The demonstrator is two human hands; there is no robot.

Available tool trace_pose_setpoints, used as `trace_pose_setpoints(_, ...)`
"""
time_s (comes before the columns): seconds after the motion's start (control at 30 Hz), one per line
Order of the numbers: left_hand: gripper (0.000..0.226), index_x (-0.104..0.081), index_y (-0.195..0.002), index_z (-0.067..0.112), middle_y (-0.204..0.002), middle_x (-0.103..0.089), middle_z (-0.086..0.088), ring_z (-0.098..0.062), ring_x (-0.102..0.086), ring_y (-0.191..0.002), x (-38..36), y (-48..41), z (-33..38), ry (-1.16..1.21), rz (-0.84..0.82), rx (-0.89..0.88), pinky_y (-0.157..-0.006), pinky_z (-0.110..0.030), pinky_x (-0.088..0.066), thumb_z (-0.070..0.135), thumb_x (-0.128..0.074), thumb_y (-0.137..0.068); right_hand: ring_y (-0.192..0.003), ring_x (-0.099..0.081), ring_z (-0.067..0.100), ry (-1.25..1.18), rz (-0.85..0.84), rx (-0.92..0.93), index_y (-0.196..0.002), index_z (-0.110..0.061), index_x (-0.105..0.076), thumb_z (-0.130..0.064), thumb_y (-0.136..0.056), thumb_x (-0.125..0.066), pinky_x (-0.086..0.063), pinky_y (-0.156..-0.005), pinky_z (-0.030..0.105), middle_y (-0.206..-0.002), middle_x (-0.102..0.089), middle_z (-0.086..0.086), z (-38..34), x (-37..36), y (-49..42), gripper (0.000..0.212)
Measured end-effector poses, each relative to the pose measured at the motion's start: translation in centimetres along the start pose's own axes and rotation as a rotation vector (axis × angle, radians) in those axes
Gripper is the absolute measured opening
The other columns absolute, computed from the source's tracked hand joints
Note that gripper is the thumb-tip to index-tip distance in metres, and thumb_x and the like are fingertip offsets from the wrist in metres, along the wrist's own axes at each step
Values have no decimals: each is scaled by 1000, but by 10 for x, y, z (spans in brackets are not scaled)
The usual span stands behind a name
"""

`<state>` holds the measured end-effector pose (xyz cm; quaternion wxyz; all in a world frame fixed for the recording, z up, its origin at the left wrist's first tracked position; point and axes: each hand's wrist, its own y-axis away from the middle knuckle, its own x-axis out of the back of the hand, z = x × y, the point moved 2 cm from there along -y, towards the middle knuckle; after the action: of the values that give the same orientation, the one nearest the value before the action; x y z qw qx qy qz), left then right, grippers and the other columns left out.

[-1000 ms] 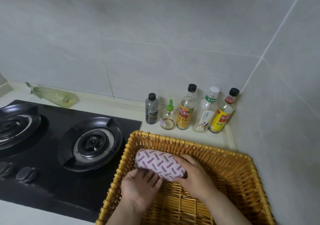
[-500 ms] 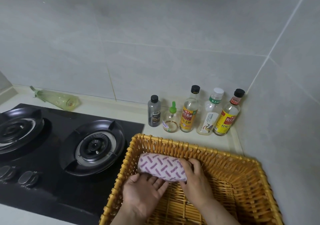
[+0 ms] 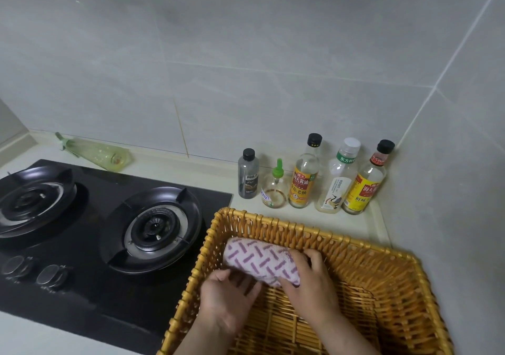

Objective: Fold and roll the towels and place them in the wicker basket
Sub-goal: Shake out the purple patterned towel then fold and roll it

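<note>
We see two bare forearms reaching up from the bottom edge into the wicker basket (image 3: 273,222). The left hand (image 3: 229,297) lies knuckles-up at the near side of the rolled towel (image 3: 257,259), fingers curled in against the cloth. Its fingertips are hidden under the roll. The right hand (image 3: 308,281) wraps over the roll's right end, fingers curled across the top. The towel, white with purple dashes, lies in the basket's far left corner, close against the far wall; we cannot tell whether it rests on the floor. The frame cuts off the basket's near edge. A black gas hob (image 3: 109,231) sits just left; five bottles (image 3: 302,183) stand behind.
</note>
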<state>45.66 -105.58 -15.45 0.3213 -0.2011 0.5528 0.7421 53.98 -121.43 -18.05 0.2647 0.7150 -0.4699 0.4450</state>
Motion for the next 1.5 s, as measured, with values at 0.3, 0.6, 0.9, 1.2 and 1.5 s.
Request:
trace_pose_setpoints(0.3,39,-45,-137,10,-117,-62,-10,-24,-59,-105,-2,-4,-10,-421,116,-143,-94,-43,-46,10,-47,-99,-124,-44,13,-33,-74,-23,-142,-34,-35,-55,-81,-67,-43,-103,22,-132,-24,-7,-4,4,-2,73)
trace_pose_setpoints(0.6,35,-48,-132,-1,-118,-62,-19,-32,-60,-104,-2,-3,-5,-320,213,-110,-87,-41,-50,11,-48,-99,-119,-53,4,-230,-173,-3,-136,-36,-38,-42,-80,-74,-49,-99,24,-132,-39,-23,19,22,-2,67)
trace_pose_setpoints(0.9,44,-39,-140,-2,-105,-57,-16,-32,-50,-122,-14,15,-9,-312,171,-104,-98,-41,-42,6,-46,-98,-118,-54,6,-216,-148,6,-135,-40,-37,-50,-77,-74,-51,-97,26,-136,-31,-22,13,29,8,69)
trace_pose_setpoints(1.2,43,-37,-143,0,-108,-62,-16,-25,-60,-100,-26,32,-7,-295,113,-230,-78,-37,-51,9,-38,-101,-122,-50,8,-133,-128,1,-140,-34,-42,-43,-86,-67,-45,-100,19,-142,-29,-16,2,39,13,60)
trace_pose_setpoints(1.5,48,-31,-150,11,-141,-49,-14,-33,-40,-136,-17,32,11,-375,24,-208,-115,-51,-27,15,-26,-102,-118,-45,-1,-222,-106,-34,-138,-26,-54,-23,-89,-68,-31,-99,8,-125,-43,-24,2,35,6,51)
